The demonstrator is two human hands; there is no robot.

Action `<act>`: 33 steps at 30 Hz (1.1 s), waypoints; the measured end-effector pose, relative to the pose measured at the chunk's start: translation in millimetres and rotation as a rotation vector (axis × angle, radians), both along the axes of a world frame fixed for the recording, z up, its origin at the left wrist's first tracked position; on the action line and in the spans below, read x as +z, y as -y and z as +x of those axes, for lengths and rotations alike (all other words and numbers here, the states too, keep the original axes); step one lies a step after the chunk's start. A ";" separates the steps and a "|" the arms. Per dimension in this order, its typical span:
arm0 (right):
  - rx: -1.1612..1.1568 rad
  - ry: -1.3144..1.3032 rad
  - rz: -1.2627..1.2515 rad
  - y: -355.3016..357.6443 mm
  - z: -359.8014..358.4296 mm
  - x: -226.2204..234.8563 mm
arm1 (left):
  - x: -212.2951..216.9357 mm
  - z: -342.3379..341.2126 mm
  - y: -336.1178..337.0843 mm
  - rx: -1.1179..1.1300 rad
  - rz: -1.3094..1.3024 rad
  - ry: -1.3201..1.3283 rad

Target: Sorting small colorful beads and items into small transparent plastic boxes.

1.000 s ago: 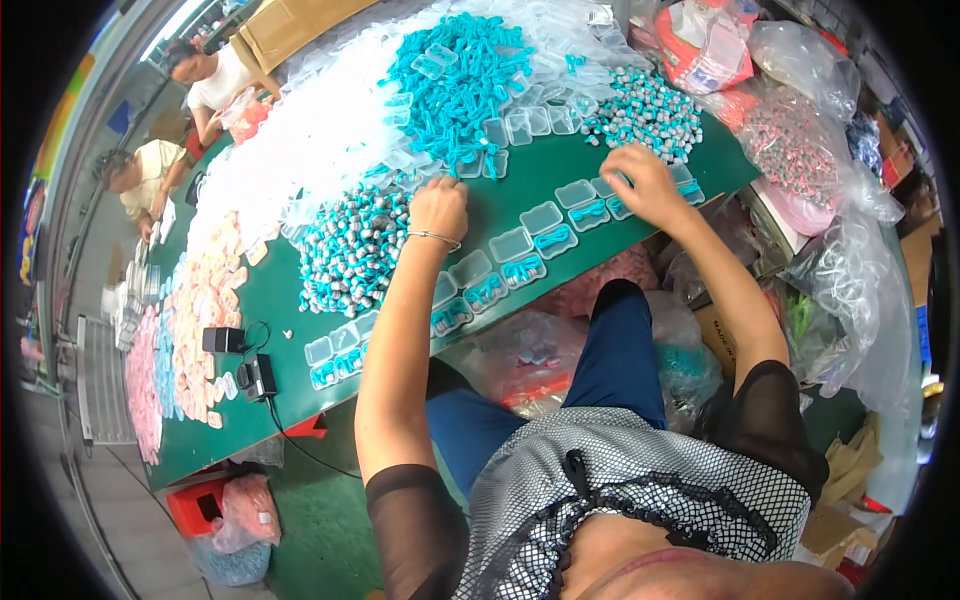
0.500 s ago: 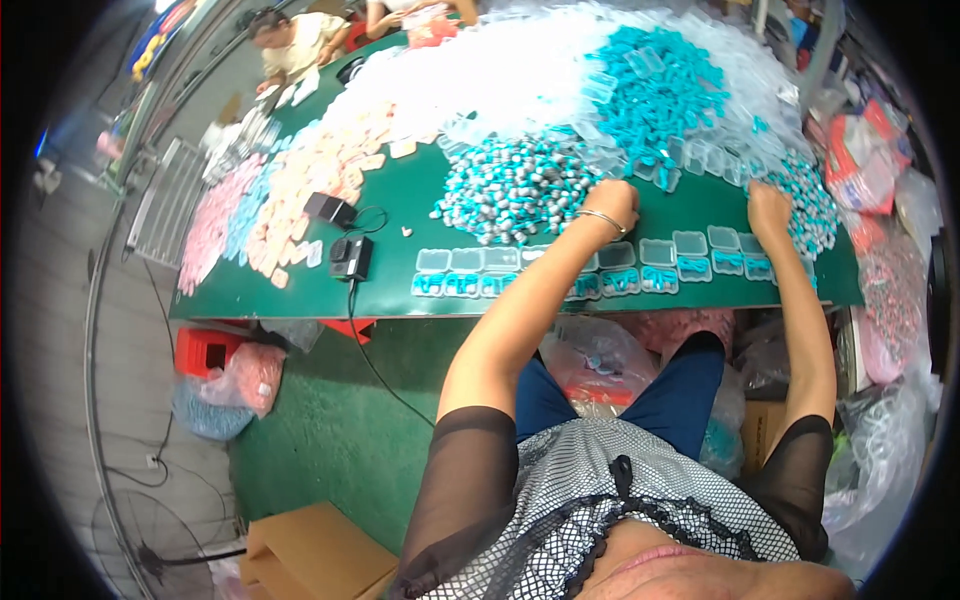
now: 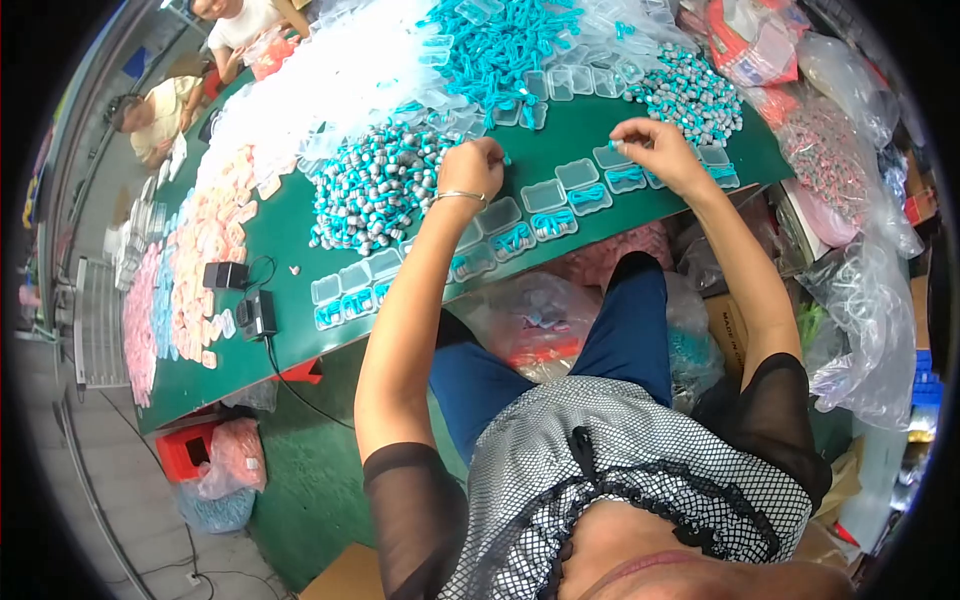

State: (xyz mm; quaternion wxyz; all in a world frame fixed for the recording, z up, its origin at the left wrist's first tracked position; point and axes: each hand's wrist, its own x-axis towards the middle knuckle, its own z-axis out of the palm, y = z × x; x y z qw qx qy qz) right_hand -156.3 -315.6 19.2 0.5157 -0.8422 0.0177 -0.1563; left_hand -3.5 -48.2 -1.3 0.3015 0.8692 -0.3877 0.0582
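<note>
My right hand (image 3: 660,155) hovers over the row's right part, thumb and forefinger pinching a small teal-and-grey plug (image 3: 615,145). Closed with its knuckles up, my left hand (image 3: 472,168) is beside the pile of teal-and-grey plugs (image 3: 375,180); a bit of teal shows by its fingertips, but what it holds is mostly hidden. Along the near table edge runs a row of small clear hinged boxes (image 3: 545,196), lids open, with teal pieces (image 3: 551,224) in them. My left forearm covers part of the row. A second plug pile (image 3: 690,95) lies beyond my right hand.
Heaped on the green table (image 3: 285,330) are teal pieces (image 3: 500,50), clear boxes (image 3: 590,80) and peach pieces (image 3: 215,250). Two black devices (image 3: 256,314) with a cable stand at the left. Two people sit at the far left. Plastic bags (image 3: 850,340) crowd the right side.
The view has swung to the right, so the table appears tilted. My right hand has moved from the right-hand plug pile back over the boxes, a plug now visible in its pinch.
</note>
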 end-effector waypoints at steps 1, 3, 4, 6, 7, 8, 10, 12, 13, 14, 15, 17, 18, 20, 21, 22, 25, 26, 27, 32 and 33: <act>-0.004 0.017 -0.017 -3.4 -10.3 -1.5 | 7.9 -10.4 3.8 -0.012 0.000 0.002; -0.008 0.095 -0.087 -17.7 -27.7 -0.6 | 22.2 -37.9 9.9 -0.085 -0.163 -0.183; -0.012 0.131 -0.121 -25.2 -34.0 -5.3 | 21.8 -48.9 11.2 -0.116 -0.150 -0.180; -0.001 0.167 -0.263 -36.2 -43.8 -5.9 | 20.7 -70.8 17.5 -0.147 -0.141 -0.182; 0.022 0.107 -0.269 -38.2 -45.4 -8.9 | 19.5 -80.2 20.1 -0.159 -0.137 -0.141; 0.022 0.106 -0.264 -40.9 -46.7 -12.0 | 18.1 -88.2 22.9 -0.170 -0.134 -0.100; -0.034 0.241 -0.575 -44.5 -48.1 -17.7 | 15.2 -99.8 30.1 -0.164 -0.098 -0.081; -0.059 0.225 -0.559 -47.7 -47.1 -24.4 | 12.3 -108.5 34.6 -0.141 -0.058 0.087; -0.082 0.239 -0.566 -49.2 -46.0 -26.9 | 9.3 -109.5 36.2 -0.140 -0.024 0.074; -0.105 0.254 -0.574 -50.6 -45.2 -28.6 | 6.5 -110.0 37.6 -0.138 -0.021 0.074; -0.107 0.255 -0.575 -51.7 -45.7 -27.8 | 5.1 -110.7 39.5 -0.122 -0.015 0.109; -0.106 0.231 -0.598 -53.3 -47.3 -26.2 | 2.5 -111.6 43.4 -0.108 -0.010 0.146; -0.105 0.230 -0.597 -53.9 -47.0 -27.2 | 1.2 -111.1 44.9 -0.093 -0.014 0.153; -0.110 0.250 -0.648 -54.7 -46.0 -28.7 | -0.5 -110.8 47.0 -0.077 -0.018 0.160; -0.107 0.251 -0.647 -55.5 -45.5 -29.3 | 0.1 -111.9 46.8 -0.066 0.010 0.191; -0.108 0.282 -0.688 -56.5 -44.7 -29.6 | 0.8 -112.8 46.9 -0.053 0.037 0.222; -0.097 0.313 -0.769 -60.4 -44.5 -23.8 | 3.3 -112.4 47.9 -0.040 0.167 0.350; -0.096 0.307 -0.813 -60.8 -45.1 -21.0 | 4.4 -113.4 48.1 -0.025 0.172 0.351; -0.103 0.314 -0.839 -59.8 -45.4 -20.5 | 5.2 -114.9 50.5 -0.039 0.178 0.379; -0.086 0.290 -0.835 -60.0 -44.2 -22.2 | 2.9 -113.9 54.7 -0.019 0.156 0.316; -0.094 0.290 -0.836 -60.1 -44.0 -23.1 | 4.3 -114.7 55.6 -0.010 0.176 0.291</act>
